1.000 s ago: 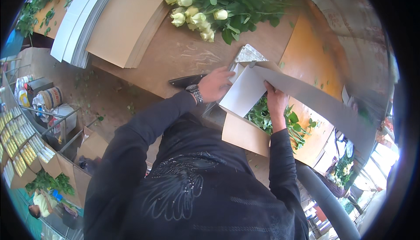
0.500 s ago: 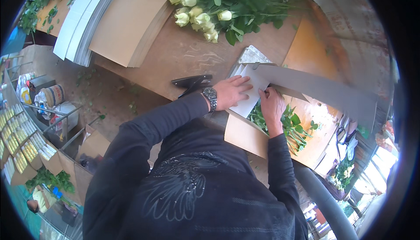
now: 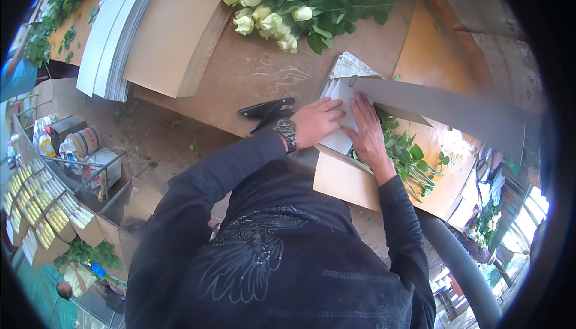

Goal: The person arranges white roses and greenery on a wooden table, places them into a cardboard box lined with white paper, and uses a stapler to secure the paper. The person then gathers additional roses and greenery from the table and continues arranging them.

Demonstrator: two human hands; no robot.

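Observation:
My left hand (image 3: 320,123), a dark watch at its wrist, lies on a folded pale cardboard sheet (image 3: 341,139) with its fingers stretched flat. Beside it my right hand (image 3: 367,130) also presses flat on the sheet, fingers extended and close together. The sheet's brown flap (image 3: 345,179) sticks out toward me, and a long grey strip of board (image 3: 444,104) reaches away to the right. Green leafy stems (image 3: 411,158) come out from under the board, right of my right hand; their flower ends are hidden. Left of the sheet lies a black stapler-like tool (image 3: 268,110).
White roses (image 3: 270,22) with leafy stems lie at the table's far side. Large stacked cardboard sheets (image 3: 174,35) stand at the far left. A dark curved tube (image 3: 459,263) runs at the lower right. Shelves of packed boxes (image 3: 42,203) and a person (image 3: 72,281) are farther left.
My right hand has unbent from a pinch at the sheet's edge and now lies flat on it, a little farther left. My left hand stays on the sheet; the whole view has shifted slightly.

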